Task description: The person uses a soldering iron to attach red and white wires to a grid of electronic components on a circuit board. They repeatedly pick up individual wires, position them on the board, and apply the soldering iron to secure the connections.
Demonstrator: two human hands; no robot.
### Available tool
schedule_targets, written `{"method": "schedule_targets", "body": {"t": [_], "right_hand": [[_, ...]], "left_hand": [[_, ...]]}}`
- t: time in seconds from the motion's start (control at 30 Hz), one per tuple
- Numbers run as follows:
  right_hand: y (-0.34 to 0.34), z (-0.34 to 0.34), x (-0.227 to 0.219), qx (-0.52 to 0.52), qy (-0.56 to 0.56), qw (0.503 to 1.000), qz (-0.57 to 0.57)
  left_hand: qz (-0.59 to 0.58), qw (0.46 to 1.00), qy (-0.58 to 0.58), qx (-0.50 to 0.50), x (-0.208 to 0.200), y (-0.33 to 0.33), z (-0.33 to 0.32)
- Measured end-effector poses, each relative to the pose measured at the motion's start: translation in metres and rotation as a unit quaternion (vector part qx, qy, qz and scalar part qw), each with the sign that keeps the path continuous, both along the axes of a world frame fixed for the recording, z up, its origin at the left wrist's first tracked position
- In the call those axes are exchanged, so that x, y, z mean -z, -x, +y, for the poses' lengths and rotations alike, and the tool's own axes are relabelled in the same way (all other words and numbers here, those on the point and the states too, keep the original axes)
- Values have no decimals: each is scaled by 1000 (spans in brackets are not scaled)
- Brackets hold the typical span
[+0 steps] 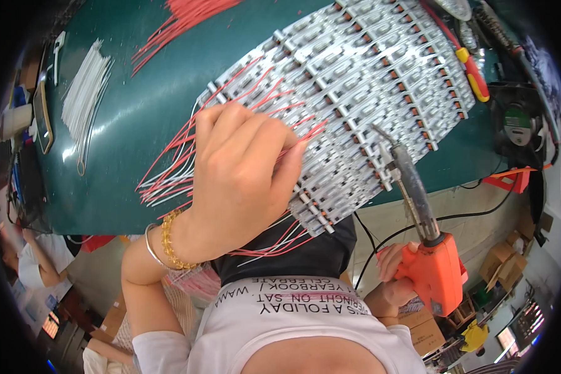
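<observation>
My left hand (243, 162) is closed in a pinch at the near left edge of a panel of silvery metal parts (330, 81). A red wire (315, 129) comes out at its thumb and fingertips; the exact grip is partly hidden. Other red and white wires (168, 177) fan out from the panel's edge, past and beneath that hand. My right hand (393, 274) is wrapped around the handle of an orange soldering gun (439, 274). The soldering gun's metal nozzle and tip (389, 149) reach over the panel's near right part, and I cannot tell whether they touch it.
On the green table (131, 124) lie a bundle of white wires (87, 84) and a pile of red wires (196, 19). A red-and-yellow screwdriver (474, 75) rests along the panel's right edge. A black cable (467, 214) hangs at right. Another person (40, 258) sits at far left.
</observation>
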State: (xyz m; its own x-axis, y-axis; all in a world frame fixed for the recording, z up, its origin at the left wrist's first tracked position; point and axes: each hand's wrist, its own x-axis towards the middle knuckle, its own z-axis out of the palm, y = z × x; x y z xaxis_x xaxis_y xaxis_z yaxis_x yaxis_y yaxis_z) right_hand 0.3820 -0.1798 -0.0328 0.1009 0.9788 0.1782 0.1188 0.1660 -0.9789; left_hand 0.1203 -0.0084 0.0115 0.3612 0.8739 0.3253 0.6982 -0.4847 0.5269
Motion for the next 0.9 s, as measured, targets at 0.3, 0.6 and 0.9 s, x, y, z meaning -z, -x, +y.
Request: {"method": "schedule_targets", "body": {"t": [0.3,0.6,0.9], "right_hand": [[-35,177,-66,270,15,939,-212],[-16,101,-37,116,-63,987,90],[-5,-17,-14,-27,106,988,-107]], "left_hand": [[-85,995,-57,13,0,-1,3],[-100,994,35,-39,0,-8,-15],[-43,997,31,-51,2,-11,-21]]}}
